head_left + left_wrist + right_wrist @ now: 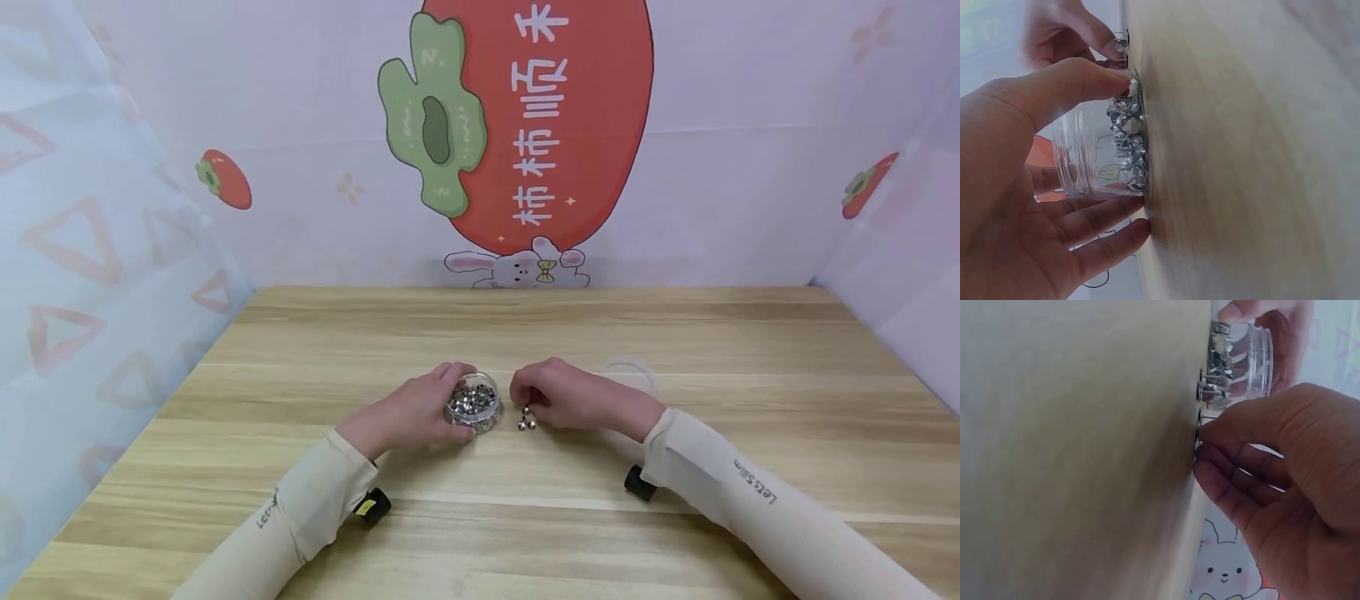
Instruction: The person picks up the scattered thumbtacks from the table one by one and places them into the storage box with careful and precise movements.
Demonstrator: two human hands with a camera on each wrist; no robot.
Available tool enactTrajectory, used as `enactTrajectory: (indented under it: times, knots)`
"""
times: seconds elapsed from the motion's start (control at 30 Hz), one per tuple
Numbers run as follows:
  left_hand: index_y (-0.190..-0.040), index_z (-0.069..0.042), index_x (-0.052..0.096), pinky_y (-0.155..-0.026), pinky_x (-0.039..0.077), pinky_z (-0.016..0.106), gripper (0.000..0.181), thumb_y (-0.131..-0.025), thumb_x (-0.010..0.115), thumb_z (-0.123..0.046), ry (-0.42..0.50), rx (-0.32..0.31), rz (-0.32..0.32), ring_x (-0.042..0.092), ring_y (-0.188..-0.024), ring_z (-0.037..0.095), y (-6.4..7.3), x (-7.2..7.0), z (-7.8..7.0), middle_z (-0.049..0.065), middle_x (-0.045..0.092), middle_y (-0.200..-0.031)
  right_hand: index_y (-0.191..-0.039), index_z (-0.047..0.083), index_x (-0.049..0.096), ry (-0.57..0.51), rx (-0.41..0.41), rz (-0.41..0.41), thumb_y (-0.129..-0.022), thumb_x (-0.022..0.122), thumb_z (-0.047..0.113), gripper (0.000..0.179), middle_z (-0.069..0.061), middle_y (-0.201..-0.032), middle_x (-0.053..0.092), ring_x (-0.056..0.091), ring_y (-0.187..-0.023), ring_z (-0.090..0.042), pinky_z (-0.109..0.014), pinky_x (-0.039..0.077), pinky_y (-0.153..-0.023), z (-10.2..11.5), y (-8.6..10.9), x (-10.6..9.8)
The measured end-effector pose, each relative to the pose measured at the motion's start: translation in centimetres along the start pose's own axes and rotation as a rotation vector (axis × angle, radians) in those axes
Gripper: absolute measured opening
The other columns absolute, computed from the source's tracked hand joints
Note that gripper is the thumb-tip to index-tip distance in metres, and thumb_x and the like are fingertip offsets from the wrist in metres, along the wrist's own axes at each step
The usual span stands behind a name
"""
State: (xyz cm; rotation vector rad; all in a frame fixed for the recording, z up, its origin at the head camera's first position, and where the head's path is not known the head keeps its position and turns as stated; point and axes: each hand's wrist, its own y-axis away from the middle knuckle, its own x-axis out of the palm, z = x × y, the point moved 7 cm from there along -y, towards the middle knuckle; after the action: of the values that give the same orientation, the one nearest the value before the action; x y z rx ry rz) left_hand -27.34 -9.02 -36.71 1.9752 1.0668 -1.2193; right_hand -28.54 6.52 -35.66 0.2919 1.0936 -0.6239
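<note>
My left hand (423, 410) holds a small clear round jar (1075, 153) that stands upright on the table, thumb on one side and fingers on the other. Shiny silver thumbtacks (472, 399) fill its lower part. Just right of the jar, my right hand (558, 396) is low over the table. In the right wrist view its thumb and fingertips pinch a thumbtack (1199, 437), mostly hidden by the fingers, right at the wood. A few loose thumbtacks (527, 424) lie on the table between the hands, points up in the right wrist view.
A clear round lid (632, 362) lies on the wooden table (480, 533) behind the right hand, partly hidden by the forearm. Printed cloth walls (315, 242) enclose the table at the back and sides. A small black camera is on each wrist.
</note>
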Motion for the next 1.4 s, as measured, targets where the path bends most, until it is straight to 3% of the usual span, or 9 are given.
enactTrajectory:
  times: [0.27,0.43,0.73,0.8,0.93,1.07,1.4]
  knots:
    - [-0.142,-0.013,0.038,-0.101,0.049,0.045,0.082,-0.076,0.081,-0.034,0.007,-0.006,-0.001,0.06,-0.115,0.03,0.1,0.0,0.0,0.009,0.053,-0.134,-0.091,0.012,0.065,0.025,0.012,0.004,-0.086,0.063,-0.002,0.016,0.003,-0.081,0.063,0.052,-0.072,-0.007,-0.019,0.048,-0.065,0.2,-0.2,0.0]
    - [-0.142,-0.012,0.038,-0.1,0.049,0.045,0.082,-0.076,0.081,-0.034,0.005,0.0,0.002,0.06,-0.114,0.03,0.1,-0.1,0.0,0.01,0.054,-0.133,-0.097,0.01,0.066,0.02,0.016,-0.058,-0.086,0.066,0.0,0.014,0.0,-0.086,0.066,0.054,-0.074,-0.009,-0.021,0.052,-0.068,1.3,-0.8,-1.4]
    - [-0.142,-0.01,0.038,-0.098,0.05,0.042,0.08,-0.078,0.079,-0.036,-0.002,0.012,0.013,0.06,-0.112,0.027,0.2,0.0,0.0,0.01,0.053,-0.133,-0.103,0.008,0.067,-0.009,-0.079,-0.115,-0.088,0.065,0.0,0.018,-0.005,-0.098,0.07,0.058,-0.082,-0.011,-0.024,0.056,-0.075,4.4,-2.7,-2.1]
    - [-0.143,-0.009,0.036,-0.097,0.051,0.041,0.082,-0.078,0.078,-0.036,-0.011,0.023,0.013,0.061,-0.111,0.027,0.2,0.0,0.0,0.01,0.053,-0.131,-0.108,0.01,0.066,0.011,-0.095,-0.133,-0.087,0.067,0.003,0.022,-0.004,-0.105,0.068,0.06,-0.09,-0.013,-0.027,0.055,-0.083,4.6,-2.8,-2.0]
    - [-0.141,-0.01,0.038,-0.094,0.052,0.043,0.079,-0.078,0.077,-0.036,-0.03,0.044,-0.003,0.062,-0.107,0.027,0.1,-0.1,-0.1,0.01,0.055,-0.127,-0.132,0.018,0.055,0.103,-0.088,-0.17,-0.083,0.077,0.021,0.054,-0.004,-0.138,0.053,0.052,-0.125,-0.021,-0.044,0.045,-0.105,4.6,-2.5,-2.1]
    - [-0.139,-0.01,0.041,-0.09,0.053,0.042,0.076,-0.077,0.077,-0.035,-0.034,0.055,-0.019,0.063,-0.103,0.026,0.0,-0.2,-0.2,0.011,0.057,-0.123,-0.146,0.024,0.041,0.165,-0.074,-0.178,-0.077,0.081,0.035,0.08,-0.003,-0.155,0.035,0.038,-0.14,-0.025,-0.055,0.036,-0.111,4.4,-2.0,-2.3]
    - [-0.142,-0.011,0.038,-0.097,0.051,0.045,0.082,-0.076,0.079,-0.036,-0.011,0.02,0.0,0.061,-0.111,0.029,0.1,-0.1,0.0,0.011,0.054,-0.133,-0.142,0.022,0.047,0.157,-0.037,-0.125,-0.08,0.079,0.035,0.071,-0.002,-0.147,0.045,0.044,-0.136,-0.022,-0.05,0.039,-0.109,3.8,0.4,-1.9]
